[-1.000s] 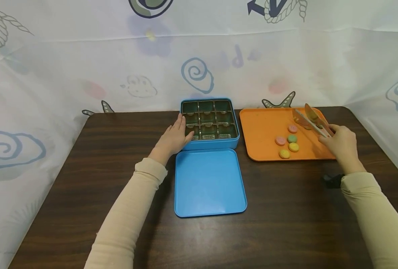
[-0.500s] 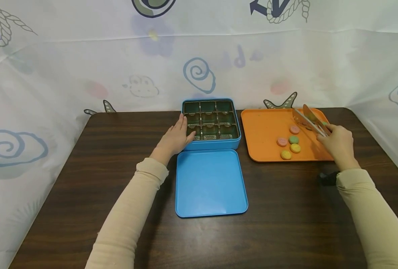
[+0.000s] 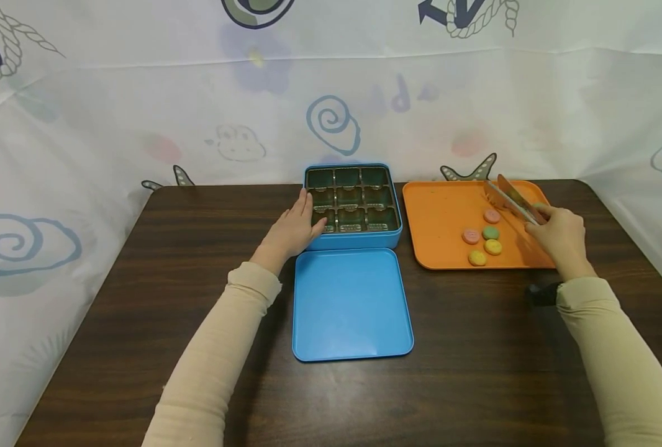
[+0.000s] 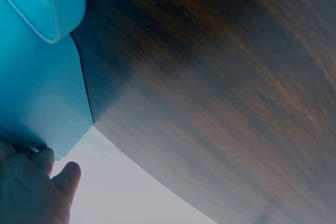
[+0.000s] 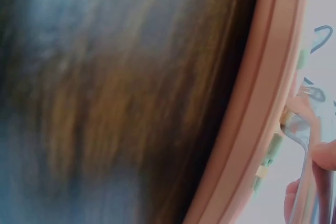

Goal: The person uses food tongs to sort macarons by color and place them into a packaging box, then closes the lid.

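My left hand (image 3: 292, 230) rests with straight fingers on the left rim of a blue box (image 3: 359, 240) whose insert has several square compartments. A blue lid (image 3: 352, 304) lies flat in front of the box. In the left wrist view, fingertips (image 4: 65, 179) touch the box's side (image 4: 42, 93). My right hand (image 3: 562, 239) grips metal tongs (image 3: 512, 202) over the back right of an orange tray (image 3: 431, 223). Several small macaron-like discs lie there: pink (image 3: 471, 236), green (image 3: 490, 232) and yellow (image 3: 477, 257). I cannot tell whether the tongs' tips hold a disc.
Everything stands on a dark wood table (image 3: 448, 354). A white printed cloth (image 3: 197, 112) hangs right behind its back edge. The orange tray's raised rim (image 5: 262, 87) runs close below the right hand.
The right hand and tongs have shifted slightly left over the tray, and the tongs' arms stand closer together. The left hand stays on the box.
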